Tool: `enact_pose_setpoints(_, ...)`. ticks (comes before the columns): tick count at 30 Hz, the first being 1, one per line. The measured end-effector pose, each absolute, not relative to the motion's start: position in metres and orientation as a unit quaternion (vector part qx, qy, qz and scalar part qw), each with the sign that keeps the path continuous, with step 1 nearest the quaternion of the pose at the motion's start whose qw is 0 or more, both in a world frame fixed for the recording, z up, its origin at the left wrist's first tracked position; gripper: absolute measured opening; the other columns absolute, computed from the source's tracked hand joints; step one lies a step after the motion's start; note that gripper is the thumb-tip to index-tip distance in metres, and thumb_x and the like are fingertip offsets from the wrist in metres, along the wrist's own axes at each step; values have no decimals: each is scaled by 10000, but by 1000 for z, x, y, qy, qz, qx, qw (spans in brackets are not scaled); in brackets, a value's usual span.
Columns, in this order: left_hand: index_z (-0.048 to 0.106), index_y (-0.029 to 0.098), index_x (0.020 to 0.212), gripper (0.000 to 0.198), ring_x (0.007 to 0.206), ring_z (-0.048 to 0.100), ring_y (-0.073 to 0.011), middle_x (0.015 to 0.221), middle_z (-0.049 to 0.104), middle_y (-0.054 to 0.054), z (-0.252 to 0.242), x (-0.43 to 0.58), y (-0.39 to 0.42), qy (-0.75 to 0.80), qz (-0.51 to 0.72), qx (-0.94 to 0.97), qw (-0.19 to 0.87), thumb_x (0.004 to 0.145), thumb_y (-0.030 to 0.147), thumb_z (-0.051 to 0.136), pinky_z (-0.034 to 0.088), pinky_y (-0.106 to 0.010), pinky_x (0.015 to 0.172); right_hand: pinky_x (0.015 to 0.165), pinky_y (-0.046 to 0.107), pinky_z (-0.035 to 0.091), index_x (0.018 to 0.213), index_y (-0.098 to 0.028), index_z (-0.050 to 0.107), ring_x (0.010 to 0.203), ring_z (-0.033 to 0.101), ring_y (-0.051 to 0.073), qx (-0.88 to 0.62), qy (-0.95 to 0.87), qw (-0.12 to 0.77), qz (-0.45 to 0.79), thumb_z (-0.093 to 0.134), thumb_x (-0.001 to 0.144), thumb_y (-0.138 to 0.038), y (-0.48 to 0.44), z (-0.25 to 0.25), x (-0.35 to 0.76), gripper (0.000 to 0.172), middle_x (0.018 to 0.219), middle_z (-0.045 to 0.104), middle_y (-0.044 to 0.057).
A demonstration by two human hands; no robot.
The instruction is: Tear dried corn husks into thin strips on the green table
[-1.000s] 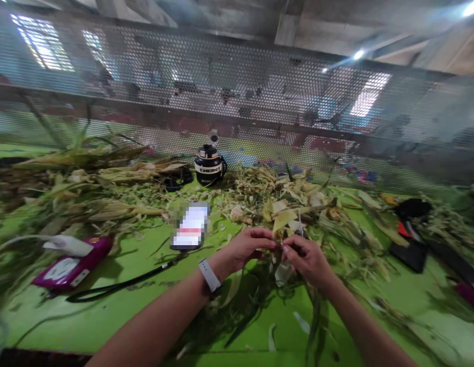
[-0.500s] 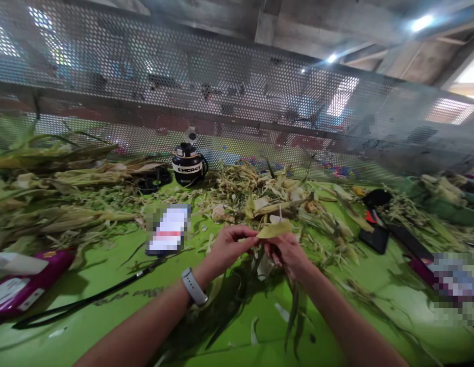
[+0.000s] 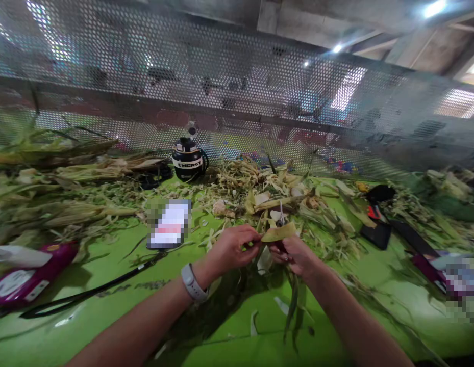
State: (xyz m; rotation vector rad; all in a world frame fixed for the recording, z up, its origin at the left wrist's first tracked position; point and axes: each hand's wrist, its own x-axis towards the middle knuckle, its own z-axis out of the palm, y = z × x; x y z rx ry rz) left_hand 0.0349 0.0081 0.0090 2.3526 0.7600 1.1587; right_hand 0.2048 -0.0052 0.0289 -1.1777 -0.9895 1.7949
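Note:
My left hand (image 3: pixel 232 248) and my right hand (image 3: pixel 296 255) meet low in the middle, above a green table (image 3: pixel 118 326). Both pinch a yellow-green corn husk leaf (image 3: pixel 278 232) that lies across their fingertips. My right hand also grips a bunch of long green leaves (image 3: pixel 294 300) that hang down from it. A thin pale stalk (image 3: pixel 281 211) sticks up just behind the leaf. A pale watch (image 3: pixel 192 283) is on my left wrist.
Piles of corn husks (image 3: pixel 267 196) and unhusked cobs (image 3: pixel 68 211) cover the back and left of the table. A phone (image 3: pixel 170 229), a black jug (image 3: pixel 188 159), a purple pouch (image 3: pixel 30 278) with a black cord (image 3: pixel 91 290), and black tools (image 3: pixel 378 232) lie around. A perforated metal screen (image 3: pixel 237 92) stands behind.
The view has swung a little to the right. The husk leaf now lies flatter across both hands' fingertips; both hands stay together at the same spot.

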Motion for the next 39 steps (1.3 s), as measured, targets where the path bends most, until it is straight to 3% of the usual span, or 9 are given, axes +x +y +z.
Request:
enact_pose_setpoints(5, 706, 164, 852, 162, 727, 633, -158, 809, 709, -81, 7, 42, 7, 307, 454, 778, 308, 794, 205, 561, 487, -252, 665, 310, 167, 109, 509, -180, 452, 262, 169, -4, -476, -414, 406, 662, 594, 558, -284, -4, 26, 204, 182, 340, 383, -103)
enact_pose_setpoints(9, 694, 151, 785, 154, 591, 605, -126, 701, 692, -43, 9, 46, 7, 359, 451, 583, 572, 736, 293, 657, 486, -224, 546, 312, 189, 124, 553, -183, 481, 284, 225, 21, -504, -464, 419, 596, 590, 662, -342, -4, 26, 203, 222, 385, 410, -85)
enact_pose_setpoints(14, 663, 117, 719, 238, 555, 585, -82, 633, 662, -22, 10, 45, 12, 337, 441, 377, 741, 608, 283, 791, 456, -162, 503, 401, 199, 314, 777, -187, 560, 429, 405, 70, -508, -593, 464, 418, 589, 767, -334, -5, 29, 208, 151, 574, 513, -50)
enact_pose_setpoints(17, 657, 103, 699, 212, 535, 573, -64, 605, 646, -19, 10, 43, 14, 317, 435, 335, 773, 602, 226, 800, 444, -141, 490, 555, 223, 407, 896, -190, 606, 610, 501, 103, -463, -686, 474, 301, 587, 814, -310, -4, 27, 212, 146, 754, 570, 0)
enact_pose_setpoints(20, 660, 98, 702, 210, 536, 570, -58, 604, 639, -16, 12, 43, 13, 297, 434, 324, 786, 599, 209, 805, 446, -132, 493, 640, 242, 420, 869, -194, 620, 703, 525, 128, -442, -734, 466, 221, 584, 837, -286, -1, 23, 212, 104, 791, 571, 16)
enact_pose_setpoints(29, 660, 104, 711, 241, 542, 560, -53, 630, 635, -13, 13, 45, 10, 265, 427, 338, 795, 597, 251, 813, 406, -117, 452, 604, 235, 428, 816, -197, 578, 660, 534, 132, -454, -714, 486, 219, 574, 848, -312, 1, 14, 210, 119, 748, 571, 5)
enact_pose_setpoints(39, 655, 96, 731, 149, 561, 581, -60, 673, 656, -33, 14, 46, 10, 279, 418, 319, 804, 664, 178, 760, 422, -123, 459, 624, 243, 430, 787, -201, 613, 678, 544, 136, -443, -727, 494, 179, 595, 833, -252, 2, 13, 212, 71, 739, 587, 5)
